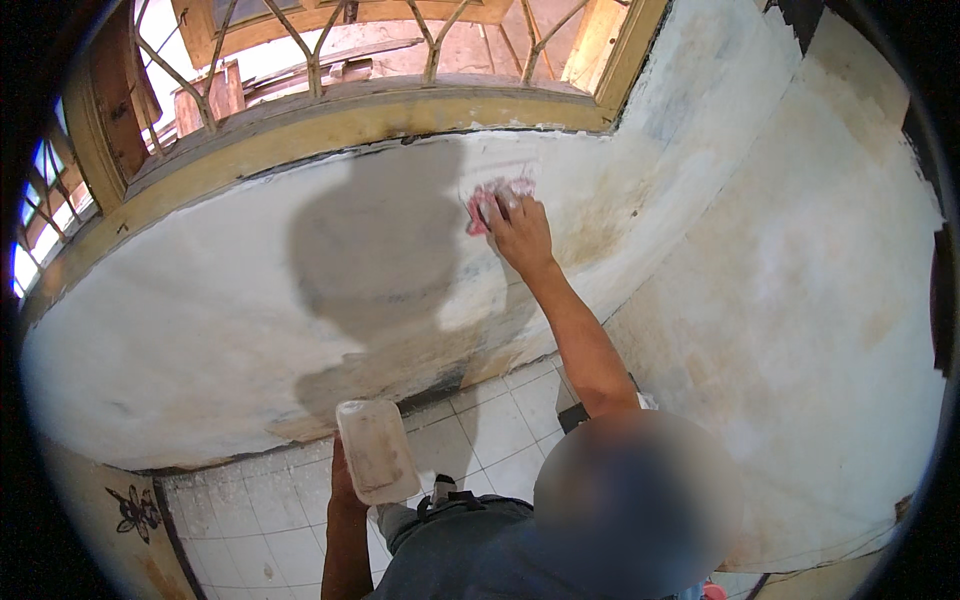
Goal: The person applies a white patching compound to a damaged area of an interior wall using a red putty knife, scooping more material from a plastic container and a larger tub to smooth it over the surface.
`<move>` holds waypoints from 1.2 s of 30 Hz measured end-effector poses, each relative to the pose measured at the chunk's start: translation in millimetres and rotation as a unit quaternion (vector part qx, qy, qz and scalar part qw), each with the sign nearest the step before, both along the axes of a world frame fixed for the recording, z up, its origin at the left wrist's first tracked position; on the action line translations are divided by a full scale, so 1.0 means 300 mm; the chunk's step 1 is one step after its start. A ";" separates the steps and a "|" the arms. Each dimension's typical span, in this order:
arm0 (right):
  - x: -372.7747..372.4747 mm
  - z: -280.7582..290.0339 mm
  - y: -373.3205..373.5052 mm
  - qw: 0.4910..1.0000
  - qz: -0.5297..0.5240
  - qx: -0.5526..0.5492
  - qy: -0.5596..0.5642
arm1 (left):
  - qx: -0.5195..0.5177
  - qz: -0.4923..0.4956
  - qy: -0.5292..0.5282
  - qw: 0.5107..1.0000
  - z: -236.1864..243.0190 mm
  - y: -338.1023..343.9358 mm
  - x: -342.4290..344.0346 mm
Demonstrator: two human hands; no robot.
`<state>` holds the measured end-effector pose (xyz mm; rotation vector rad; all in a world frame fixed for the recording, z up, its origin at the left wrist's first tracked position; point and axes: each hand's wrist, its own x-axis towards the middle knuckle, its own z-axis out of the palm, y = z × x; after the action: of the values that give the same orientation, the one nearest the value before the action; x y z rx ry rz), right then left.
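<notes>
My right hand (pixel 523 233) is pressed against the whitewashed wall (pixel 215 300) below the window, its fingers closed over a crumpled pink-and-white cloth (pixel 478 208). Wet-looking streaks show on the wall around the cloth. Low on the left, my left hand (pixel 344 478) grips the side of a shallow rectangular plastic tub (pixel 380 452), whitish and translucent. The tub is tilted toward me; a thin brownish-grey layer seems to coat its inside. Most of the left fingers are hidden behind the tub.
Above the cloth runs a yellow wooden window frame (pixel 400 118) with metal bars (pixel 433 55). A stained side wall (pixel 780 320) meets this wall at the right. White floor tiles (pixel 495 425) lie below. At lower left, a dark flower-shaped decoration (pixel 134 512) marks another surface.
</notes>
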<state>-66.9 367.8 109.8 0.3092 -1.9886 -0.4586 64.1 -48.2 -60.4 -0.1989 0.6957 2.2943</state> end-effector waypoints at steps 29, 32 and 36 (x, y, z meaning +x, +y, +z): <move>0.105 0.087 -0.075 0.971 0.097 -0.215 0.043 | 0.000 0.024 -0.001 1.000 -0.030 -0.039 -0.001; 0.087 0.038 0.088 0.987 -0.009 -0.150 -0.048 | 0.014 0.000 0.000 1.000 -0.046 -0.036 -0.006; 0.167 -0.212 0.225 0.991 -0.058 0.002 -0.119 | 0.008 0.010 -0.018 1.000 -0.019 -0.025 -0.005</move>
<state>-16.8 435.2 46.2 0.2618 -2.2470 -0.5181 62.6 -55.7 -66.0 -0.2395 0.6605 2.3091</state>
